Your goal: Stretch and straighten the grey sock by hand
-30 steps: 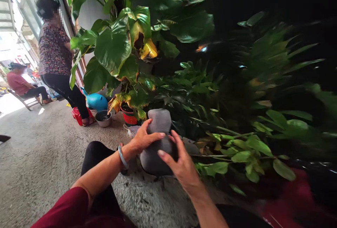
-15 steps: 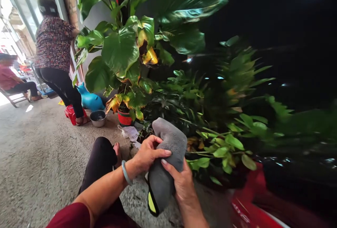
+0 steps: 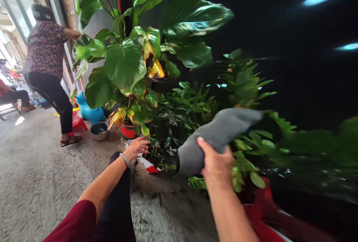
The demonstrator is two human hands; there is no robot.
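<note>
My right hand (image 3: 219, 165) is wrapped round a long, soft grey plush piece (image 3: 212, 132) and holds it up at right of centre, in front of the plants. The piece is slightly blurred; its far end points up and right, and a dark edge shows at its near end. What kind of article it is, I cannot make out. To the left, my left hand (image 3: 137, 148) holds nothing, its fingers apart, with a pale bracelet (image 3: 124, 160) at the wrist. Beneath that hand lies a white and red sheet or packet (image 3: 149, 165) on the ground.
A large leafy plant (image 3: 125, 63) grows in a red and green pot (image 3: 128, 131). A metal basin (image 3: 99, 131), a blue toy animal (image 3: 90, 109) and a red stool (image 3: 78, 122) stand left, near another person (image 3: 46, 52). A red bag or box (image 3: 258, 212) lies at lower right.
My left hand has let go of the grey plush piece and moved left. My right hand has carried the piece right and tilted it over. The other person's arm is stretched out further.
</note>
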